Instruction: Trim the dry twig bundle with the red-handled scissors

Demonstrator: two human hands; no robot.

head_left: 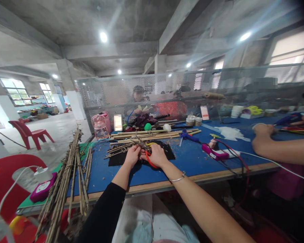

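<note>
1. The right hand (155, 156) is wrapped around the red-and-yellow handles of the shears (149, 158), held above the black mat (169, 152). The left hand (133, 155) is bent in beside the blades — whether it grips a twig, I cannot tell.
2. With fingers so near the blades, a slip could nip the left hand.
3. The twigs (116, 150) lie loose, partly on the mat; a sweeping forearm could scatter them.
4. The stick bundle (68, 168) overhangs the table (101, 180) at the left; a knock could tip it off.
5. The white cable (271, 162) crosses the front edge — a snag could drag the power strip (215, 152).
6. Containers: the pale tubs (191, 120) show no readable contents; the white box (250, 115) has a yellow thing (255, 110) in or on it.
</note>
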